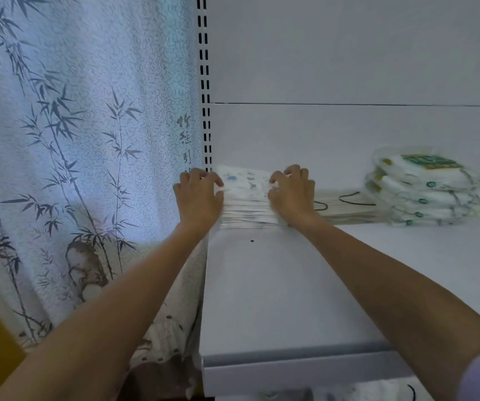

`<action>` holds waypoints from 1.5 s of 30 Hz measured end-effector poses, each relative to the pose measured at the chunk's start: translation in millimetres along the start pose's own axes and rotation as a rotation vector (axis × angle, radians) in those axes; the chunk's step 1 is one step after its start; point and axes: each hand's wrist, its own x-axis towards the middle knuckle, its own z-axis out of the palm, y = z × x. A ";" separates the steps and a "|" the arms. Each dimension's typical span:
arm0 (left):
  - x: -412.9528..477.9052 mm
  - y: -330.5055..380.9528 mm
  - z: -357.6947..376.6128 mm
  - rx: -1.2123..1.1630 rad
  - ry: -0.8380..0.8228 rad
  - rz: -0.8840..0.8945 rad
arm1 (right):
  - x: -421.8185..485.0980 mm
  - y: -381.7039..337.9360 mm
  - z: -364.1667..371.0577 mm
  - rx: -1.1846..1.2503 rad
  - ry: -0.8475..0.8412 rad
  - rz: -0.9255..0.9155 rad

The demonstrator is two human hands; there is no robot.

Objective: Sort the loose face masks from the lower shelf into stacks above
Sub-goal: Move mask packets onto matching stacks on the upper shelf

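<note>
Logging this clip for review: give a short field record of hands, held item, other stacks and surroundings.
left hand: grips left end of patterned mask stack
right hand: grips its right end
stack location: upper shelf, rear left corner
neighbours: black-loop masks, then green-label packs, both to the right
left of shelf: bamboo-print curtain

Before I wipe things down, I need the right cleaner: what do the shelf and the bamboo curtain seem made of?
The shelf looks like painted sheet metal, smooth matte white, judging by its folded front lip. The bamboo curtain is likely fabric, textured with a printed pattern; it hangs in folds.
</note>
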 end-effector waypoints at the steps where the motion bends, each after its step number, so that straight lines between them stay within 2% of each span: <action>1: 0.5 3.6 -4.0 0.001 0.016 0.018 | -2.0 -4.6 -3.0 -0.024 0.002 -0.013; 8: -15.0 28.9 -25.6 -0.116 0.067 0.156 | -34.6 -1.3 -30.6 0.054 -0.007 -0.059; 11: -23.1 57.1 -30.0 -0.135 0.039 0.216 | -48.8 20.9 -55.6 0.066 -0.012 0.061; 14: -40.8 100.1 -25.8 -0.173 -0.022 0.282 | -69.9 56.5 -85.3 0.119 0.005 0.204; 20: -106.0 187.7 -13.8 -0.296 -0.171 0.477 | -143.1 156.3 -170.4 0.092 0.166 0.344; 27: -222.0 276.6 -5.3 -0.307 -0.162 0.773 | -275.1 239.1 -262.1 -0.040 0.260 0.414; 31: -300.6 319.7 -2.8 -0.374 -0.276 0.765 | -352.9 266.3 -285.6 -0.087 0.304 0.420; 33: -340.6 332.1 -1.1 -0.381 -0.271 0.785 | -385.6 279.4 -290.5 -0.138 0.305 0.428; 37: -390.6 350.1 2.2 -0.469 -0.283 0.801 | -428.8 309.0 -288.6 -0.197 0.177 0.480; 43: -417.4 355.1 53.7 -0.519 -0.456 0.671 | -440.9 346.7 -261.7 -0.053 0.172 0.606; 45: -420.8 355.1 71.4 -0.539 -0.448 0.653 | -438.7 356.4 -245.9 0.009 0.134 0.614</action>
